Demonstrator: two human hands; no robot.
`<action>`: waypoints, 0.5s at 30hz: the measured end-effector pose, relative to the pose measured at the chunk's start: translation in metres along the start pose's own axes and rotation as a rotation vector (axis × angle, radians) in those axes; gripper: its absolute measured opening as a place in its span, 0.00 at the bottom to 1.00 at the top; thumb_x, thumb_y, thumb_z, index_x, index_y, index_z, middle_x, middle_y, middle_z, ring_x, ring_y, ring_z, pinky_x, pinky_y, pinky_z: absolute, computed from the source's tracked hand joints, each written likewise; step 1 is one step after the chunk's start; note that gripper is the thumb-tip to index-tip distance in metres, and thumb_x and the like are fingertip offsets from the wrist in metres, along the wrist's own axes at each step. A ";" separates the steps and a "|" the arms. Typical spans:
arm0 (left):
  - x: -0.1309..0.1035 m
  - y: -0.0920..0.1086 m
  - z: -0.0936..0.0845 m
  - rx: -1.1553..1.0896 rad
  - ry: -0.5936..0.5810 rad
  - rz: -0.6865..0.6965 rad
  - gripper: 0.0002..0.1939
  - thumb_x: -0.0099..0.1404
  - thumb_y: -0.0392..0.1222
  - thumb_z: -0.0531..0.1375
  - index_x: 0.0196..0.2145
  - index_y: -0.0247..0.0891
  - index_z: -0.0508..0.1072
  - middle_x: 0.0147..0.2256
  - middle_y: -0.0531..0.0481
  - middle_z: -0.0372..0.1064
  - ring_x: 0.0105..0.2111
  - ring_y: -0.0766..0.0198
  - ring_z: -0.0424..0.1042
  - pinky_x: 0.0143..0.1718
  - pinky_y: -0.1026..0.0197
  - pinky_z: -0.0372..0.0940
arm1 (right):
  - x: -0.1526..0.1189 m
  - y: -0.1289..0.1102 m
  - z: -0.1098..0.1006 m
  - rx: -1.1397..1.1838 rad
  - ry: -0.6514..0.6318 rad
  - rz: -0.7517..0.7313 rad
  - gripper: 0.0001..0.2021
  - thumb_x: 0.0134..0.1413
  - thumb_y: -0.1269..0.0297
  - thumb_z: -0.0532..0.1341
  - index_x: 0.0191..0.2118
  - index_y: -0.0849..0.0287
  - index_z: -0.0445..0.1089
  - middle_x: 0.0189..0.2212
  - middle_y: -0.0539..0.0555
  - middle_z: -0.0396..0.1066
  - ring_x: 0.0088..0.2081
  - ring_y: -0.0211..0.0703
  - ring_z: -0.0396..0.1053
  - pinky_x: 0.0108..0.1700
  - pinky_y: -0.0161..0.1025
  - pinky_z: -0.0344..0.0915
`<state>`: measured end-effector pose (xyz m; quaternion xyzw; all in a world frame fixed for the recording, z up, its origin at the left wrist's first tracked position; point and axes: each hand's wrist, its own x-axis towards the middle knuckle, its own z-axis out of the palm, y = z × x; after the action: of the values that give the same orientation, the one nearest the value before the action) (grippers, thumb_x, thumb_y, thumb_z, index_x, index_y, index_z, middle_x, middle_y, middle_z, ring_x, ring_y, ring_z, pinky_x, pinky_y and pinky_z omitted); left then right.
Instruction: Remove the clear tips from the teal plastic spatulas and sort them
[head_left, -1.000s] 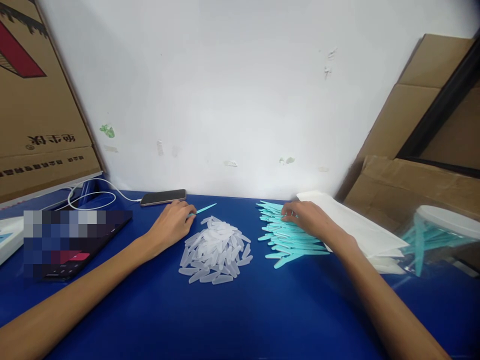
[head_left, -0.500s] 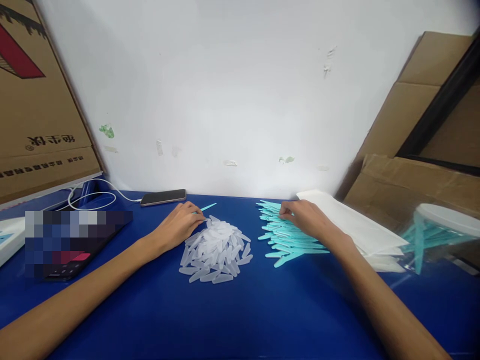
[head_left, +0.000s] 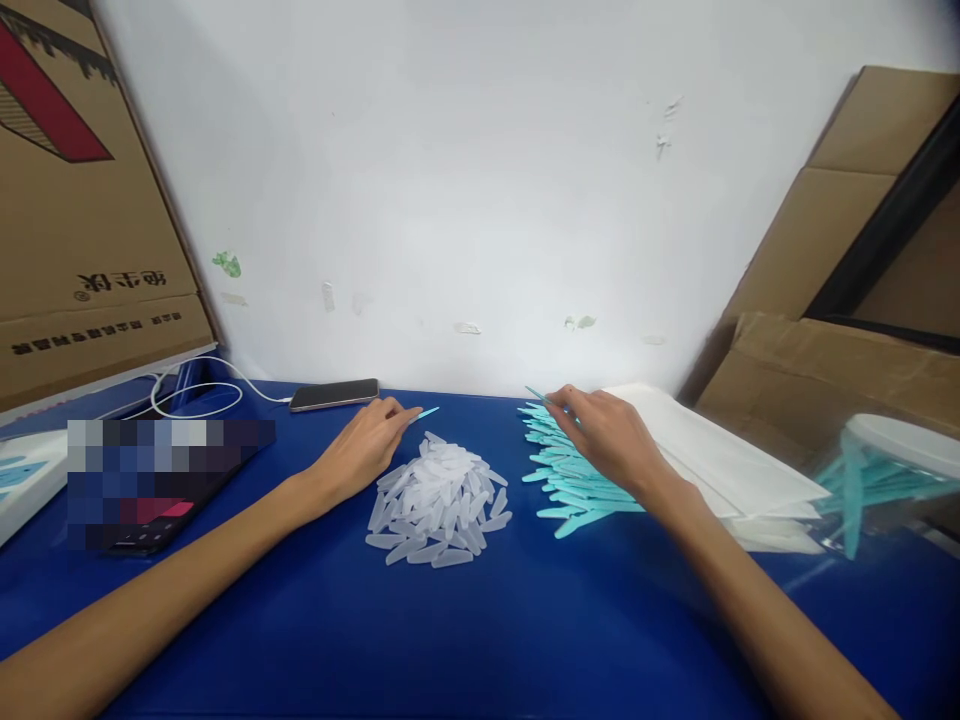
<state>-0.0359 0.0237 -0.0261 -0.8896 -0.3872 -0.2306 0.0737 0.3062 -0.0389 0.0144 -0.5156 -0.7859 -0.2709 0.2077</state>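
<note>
My left hand (head_left: pixel 367 445) is closed in a pinch on a slim teal eyebrow razor (head_left: pixel 428 412), whose thin end sticks out to the right. Just below and right of it lies a heap of translucent white blade caps (head_left: pixel 442 500). Whether a cap is also between these fingers is hidden. My right hand (head_left: pixel 604 430) pinches another slim teal razor (head_left: pixel 538 395), raised over the far side of the pile of teal razors (head_left: pixel 574 490). These lie side by side, mostly pointing left and right, partly under my right hand.
A phone (head_left: pixel 334 394) on a white cable lies by the wall. White sheets or bags (head_left: pixel 727 455) and a clear tub with a white lid (head_left: pixel 904 440) holding teal razors stand at right. A dark, partly blurred device (head_left: pixel 142 535) is at left. Cardboard boxes (head_left: pixel 97 230) flank the blue table (head_left: pixel 480 640).
My right hand has lifted a teal razor up off the pile. My left hand has moved slightly up, away from the caps, still holding its razor. The view has shifted a little.
</note>
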 end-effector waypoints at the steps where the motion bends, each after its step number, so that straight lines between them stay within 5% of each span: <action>1: 0.000 0.003 -0.002 -0.031 0.021 -0.005 0.21 0.75 0.40 0.45 0.58 0.36 0.69 0.42 0.41 0.69 0.40 0.54 0.68 0.40 0.53 0.65 | 0.000 -0.005 -0.002 0.003 0.048 -0.010 0.13 0.71 0.60 0.48 0.43 0.58 0.68 0.35 0.55 0.78 0.29 0.44 0.72 0.30 0.38 0.55; 6: 0.001 0.025 -0.010 -0.204 0.102 -0.024 0.15 0.74 0.44 0.50 0.49 0.40 0.73 0.44 0.46 0.74 0.44 0.55 0.71 0.47 0.50 0.65 | 0.000 -0.025 -0.009 0.114 0.199 -0.092 0.12 0.71 0.62 0.52 0.44 0.59 0.70 0.34 0.54 0.79 0.29 0.41 0.71 0.34 0.39 0.58; 15: -0.004 0.072 -0.021 -0.886 0.180 -0.286 0.11 0.64 0.49 0.64 0.38 0.40 0.74 0.41 0.46 0.79 0.43 0.56 0.77 0.46 0.54 0.71 | -0.001 -0.049 -0.004 0.366 0.147 -0.197 0.11 0.70 0.62 0.54 0.48 0.57 0.72 0.38 0.54 0.78 0.38 0.42 0.72 0.41 0.40 0.59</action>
<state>0.0066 -0.0349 -0.0057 -0.7496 -0.3622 -0.4577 -0.3122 0.2613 -0.0575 0.0065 -0.3690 -0.8512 -0.1798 0.3271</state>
